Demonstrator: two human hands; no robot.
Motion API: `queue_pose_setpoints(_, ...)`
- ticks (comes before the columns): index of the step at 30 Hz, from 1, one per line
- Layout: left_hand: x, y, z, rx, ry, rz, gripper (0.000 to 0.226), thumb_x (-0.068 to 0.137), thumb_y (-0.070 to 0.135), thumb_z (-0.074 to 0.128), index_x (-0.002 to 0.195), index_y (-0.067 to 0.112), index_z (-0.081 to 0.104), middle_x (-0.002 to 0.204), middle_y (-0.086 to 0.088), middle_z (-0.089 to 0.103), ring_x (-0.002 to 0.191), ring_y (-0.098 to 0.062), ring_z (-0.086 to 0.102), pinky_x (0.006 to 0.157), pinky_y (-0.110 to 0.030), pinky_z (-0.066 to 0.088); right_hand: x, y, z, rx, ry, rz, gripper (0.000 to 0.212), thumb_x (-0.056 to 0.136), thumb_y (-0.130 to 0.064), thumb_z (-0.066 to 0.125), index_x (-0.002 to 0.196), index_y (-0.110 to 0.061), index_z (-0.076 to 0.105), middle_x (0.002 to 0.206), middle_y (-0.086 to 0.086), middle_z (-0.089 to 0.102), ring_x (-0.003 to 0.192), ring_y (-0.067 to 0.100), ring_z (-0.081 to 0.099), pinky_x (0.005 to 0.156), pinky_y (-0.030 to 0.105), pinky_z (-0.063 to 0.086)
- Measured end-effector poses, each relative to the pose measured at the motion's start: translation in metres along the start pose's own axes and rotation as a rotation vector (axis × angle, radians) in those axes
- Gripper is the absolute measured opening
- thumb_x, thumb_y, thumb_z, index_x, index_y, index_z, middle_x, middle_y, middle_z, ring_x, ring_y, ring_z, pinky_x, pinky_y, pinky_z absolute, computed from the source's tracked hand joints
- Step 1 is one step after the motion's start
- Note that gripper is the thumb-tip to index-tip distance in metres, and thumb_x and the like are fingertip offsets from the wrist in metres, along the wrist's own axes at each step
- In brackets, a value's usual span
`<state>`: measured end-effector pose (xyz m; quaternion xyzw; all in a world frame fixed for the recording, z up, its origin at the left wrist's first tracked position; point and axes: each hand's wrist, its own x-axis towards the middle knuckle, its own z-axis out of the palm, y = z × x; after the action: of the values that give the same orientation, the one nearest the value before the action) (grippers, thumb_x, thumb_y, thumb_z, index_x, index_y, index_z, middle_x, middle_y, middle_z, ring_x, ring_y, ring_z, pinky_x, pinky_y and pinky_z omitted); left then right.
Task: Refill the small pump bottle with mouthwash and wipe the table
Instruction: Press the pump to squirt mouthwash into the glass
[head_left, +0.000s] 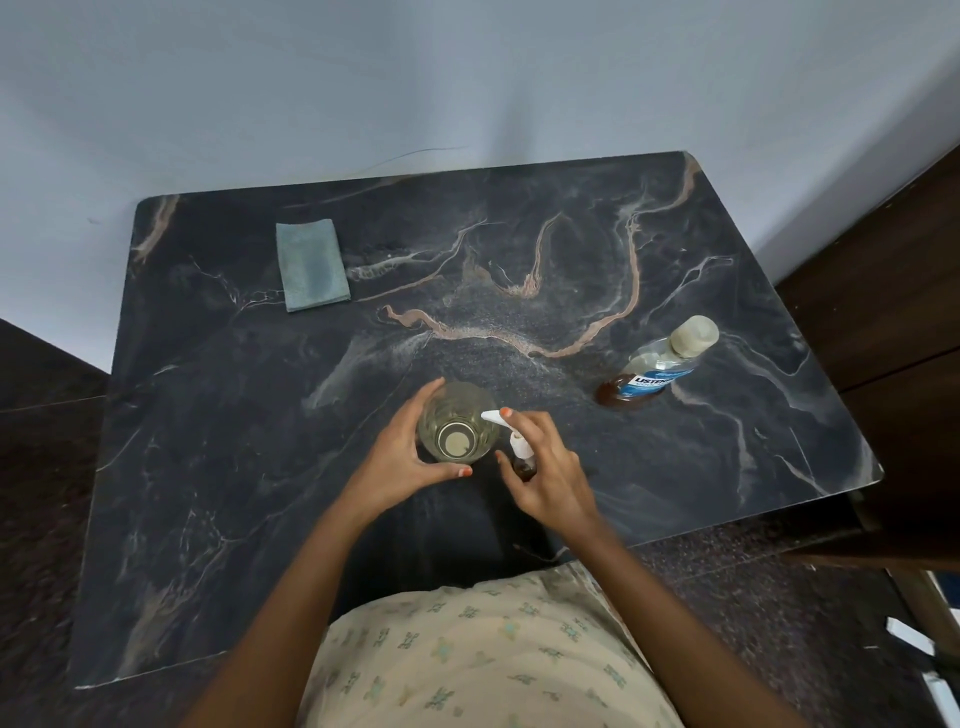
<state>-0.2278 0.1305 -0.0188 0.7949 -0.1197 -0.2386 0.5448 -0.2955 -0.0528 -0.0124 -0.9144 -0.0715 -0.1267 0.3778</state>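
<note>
A clear drinking glass (457, 423) stands near the front middle of the dark marble table (260, 467), and my left hand (400, 462) is wrapped around its left side. Right beside it is the small brown pump bottle (522, 462) with a white pump head. My right hand (545, 467) holds that bottle, with a fingertip resting on the pump's white nozzle, which points over the glass rim. The mouthwash bottle (660, 364), clear with a blue label and a pale cap, stands capped to the right. A folded grey-green cloth (311, 265) lies at the back left.
The table sits against a pale wall (467, 78). Dark wooden furniture (893, 312) stands close to the table's right edge. Dark floor shows on the left and at the front right.
</note>
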Motion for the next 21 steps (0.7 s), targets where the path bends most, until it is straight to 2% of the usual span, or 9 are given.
queue_pose_setpoints(5, 0.0008, 0.0016, 0.0002, 0.015, 0.006, 0.004, 0.101, 0.056, 0.023, 0.085, 0.136, 0.039, 0.026, 0.141, 0.004, 0.04, 0.129, -0.01, 0.039, 0.11, -0.044, 0.032, -0.0006, -0.0003, 0.0005, 0.007, -0.017, -0.002, 0.062, 0.075, -0.004, 0.068, 0.124, -0.024, 0.035, 0.105, 0.013, 0.059, 0.073, 0.022, 0.063, 0.049, 0.036, 0.056)
queue_pose_setpoints(10, -0.0002, 0.0014, -0.0004, 0.014, 0.004, 0.006, 0.101, 0.056, 0.023, 0.086, 0.136, 0.038, 0.026, 0.14, 0.004, 0.041, 0.128, -0.009, 0.04, 0.11, -0.041, 0.033, -0.0004, 0.0003, 0.0029, 0.01, -0.045, 0.022, 0.067, 0.074, -0.004, 0.067, 0.127, -0.026, 0.033, 0.104, 0.01, 0.059, 0.074, 0.018, 0.061, 0.053, 0.03, 0.054)
queue_pose_setpoints(15, 0.0004, 0.0008, 0.0004, 0.017, 0.004, 0.003, 0.102, 0.055, 0.024, 0.086, 0.137, 0.035, 0.026, 0.14, 0.004, 0.041, 0.128, -0.009, 0.04, 0.11, -0.042, 0.033, -0.0002, 0.0022, 0.0023, -0.007, -0.062, 0.05, 0.062, 0.074, -0.002, 0.067, 0.121, -0.027, 0.034, 0.102, 0.008, 0.058, 0.075, 0.017, 0.06, 0.056, 0.028, 0.052)
queue_pose_setpoints(21, 0.0002, 0.0003, 0.0, 0.025, 0.002, 0.004, 0.101, 0.055, 0.025, 0.086, 0.135, 0.041, 0.025, 0.14, 0.007, 0.04, 0.128, -0.008, 0.04, 0.109, -0.041, 0.033, 0.0027, 0.0007, 0.0018, -0.011, -0.032, 0.044, 0.058, 0.069, 0.003, 0.07, 0.112, -0.021, 0.037, 0.098, 0.012, 0.059, 0.083, 0.012, 0.053, 0.056, 0.025, 0.05)
